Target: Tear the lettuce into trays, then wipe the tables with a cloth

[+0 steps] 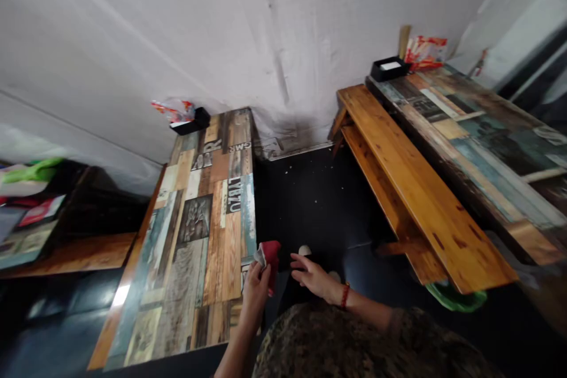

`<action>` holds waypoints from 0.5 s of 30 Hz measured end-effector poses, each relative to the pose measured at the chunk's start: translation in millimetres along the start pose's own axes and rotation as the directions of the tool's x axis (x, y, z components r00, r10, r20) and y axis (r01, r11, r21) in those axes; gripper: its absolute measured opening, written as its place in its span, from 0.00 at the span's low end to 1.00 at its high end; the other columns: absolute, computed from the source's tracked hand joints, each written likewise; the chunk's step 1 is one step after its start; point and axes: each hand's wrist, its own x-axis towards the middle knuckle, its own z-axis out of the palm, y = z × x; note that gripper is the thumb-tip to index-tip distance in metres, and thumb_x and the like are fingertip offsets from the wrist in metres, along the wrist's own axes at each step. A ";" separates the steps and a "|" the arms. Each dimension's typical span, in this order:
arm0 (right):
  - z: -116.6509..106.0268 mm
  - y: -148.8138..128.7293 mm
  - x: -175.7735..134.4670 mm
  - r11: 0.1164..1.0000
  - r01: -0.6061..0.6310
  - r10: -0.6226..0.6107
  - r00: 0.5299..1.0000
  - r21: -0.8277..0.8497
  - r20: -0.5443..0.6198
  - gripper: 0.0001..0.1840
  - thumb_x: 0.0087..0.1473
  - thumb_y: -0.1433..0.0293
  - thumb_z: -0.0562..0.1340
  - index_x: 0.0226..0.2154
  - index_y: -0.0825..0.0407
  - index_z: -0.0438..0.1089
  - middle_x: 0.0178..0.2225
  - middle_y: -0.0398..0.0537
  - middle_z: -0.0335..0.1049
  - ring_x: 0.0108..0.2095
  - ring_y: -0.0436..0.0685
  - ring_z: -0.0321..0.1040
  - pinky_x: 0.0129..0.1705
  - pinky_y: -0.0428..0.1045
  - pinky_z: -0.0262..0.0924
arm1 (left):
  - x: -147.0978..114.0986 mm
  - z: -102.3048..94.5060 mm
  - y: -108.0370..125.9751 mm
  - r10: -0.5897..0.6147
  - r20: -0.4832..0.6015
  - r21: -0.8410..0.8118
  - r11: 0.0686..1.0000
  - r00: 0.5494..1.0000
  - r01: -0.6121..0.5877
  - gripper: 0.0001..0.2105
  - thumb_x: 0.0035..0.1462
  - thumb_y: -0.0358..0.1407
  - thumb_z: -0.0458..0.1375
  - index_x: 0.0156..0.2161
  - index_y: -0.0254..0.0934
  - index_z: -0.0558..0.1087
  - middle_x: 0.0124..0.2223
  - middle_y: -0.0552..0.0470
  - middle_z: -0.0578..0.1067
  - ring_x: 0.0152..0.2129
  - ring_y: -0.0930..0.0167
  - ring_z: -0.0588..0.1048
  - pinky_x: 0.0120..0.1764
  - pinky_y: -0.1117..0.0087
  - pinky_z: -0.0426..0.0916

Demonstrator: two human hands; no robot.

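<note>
My left hand [257,286] is closed around a red cloth [271,257] with a greyish part folded at its top. It is at the right edge of the patchwork-patterned table [212,248]; whether the cloth touches the table I cannot tell. My right hand [314,277], with a red beaded bracelet [345,295] at the wrist, hovers over the dark floor with its fingers apart and nothing in them. Below it the pale tip of a shoe [305,250] shows.
A black box [195,122] and a red-and-clear packet [175,110] stand at the table's far end. To the right are a wooden bench [411,177] and a second patterned table [482,130]. Under the bench is a green basin [456,298]. Small white scraps dot the floor [314,189].
</note>
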 end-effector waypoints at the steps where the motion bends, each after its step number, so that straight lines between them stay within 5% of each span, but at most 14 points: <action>1: -2.5 -6.0 5.3 1.000 -0.018 0.018 1.000 0.013 0.009 0.34 0.49 0.58 0.65 0.58 0.47 0.60 0.54 0.52 0.66 0.43 0.55 0.70 0.42 0.50 0.63 | 5.8 0.8 2.8 0.060 -0.006 0.056 0.997 0.998 -0.060 0.13 0.53 0.43 0.55 0.35 0.37 0.77 0.38 0.47 0.75 0.39 0.63 0.73 0.44 0.61 0.68; 5: -10.1 -42.9 37.1 0.975 -0.100 0.077 0.990 0.201 0.120 0.34 0.50 0.50 0.64 0.56 0.46 0.62 0.49 0.50 0.70 0.40 0.52 0.70 0.38 0.48 0.62 | 38.5 13.5 26.7 0.252 0.015 0.208 0.946 0.968 -0.249 0.12 0.55 0.35 0.53 0.40 0.39 0.78 0.45 0.43 0.73 0.43 0.61 0.71 0.48 0.56 0.67; 9: -10.0 -94.7 90.7 0.885 -0.190 0.079 0.961 0.425 0.265 0.30 0.53 0.46 0.59 0.49 0.50 0.68 0.43 0.51 0.73 0.41 0.56 0.71 0.41 0.50 0.63 | 94.2 26.1 51.5 0.301 0.216 0.065 0.945 0.929 -0.321 0.15 0.54 0.29 0.52 0.45 0.39 0.76 0.46 0.41 0.73 0.46 0.62 0.71 0.49 0.59 0.68; 15: 0.4 -171.7 215.2 0.853 -0.148 0.118 0.989 0.501 0.091 0.22 0.52 0.54 0.63 0.42 0.53 0.72 0.37 0.49 0.75 0.38 0.58 0.72 0.43 0.52 0.65 | 222.2 7.5 68.6 0.312 0.437 -0.199 0.948 0.843 -0.248 0.21 0.48 0.27 0.56 0.49 0.42 0.74 0.55 0.45 0.71 0.53 0.62 0.69 0.56 0.62 0.64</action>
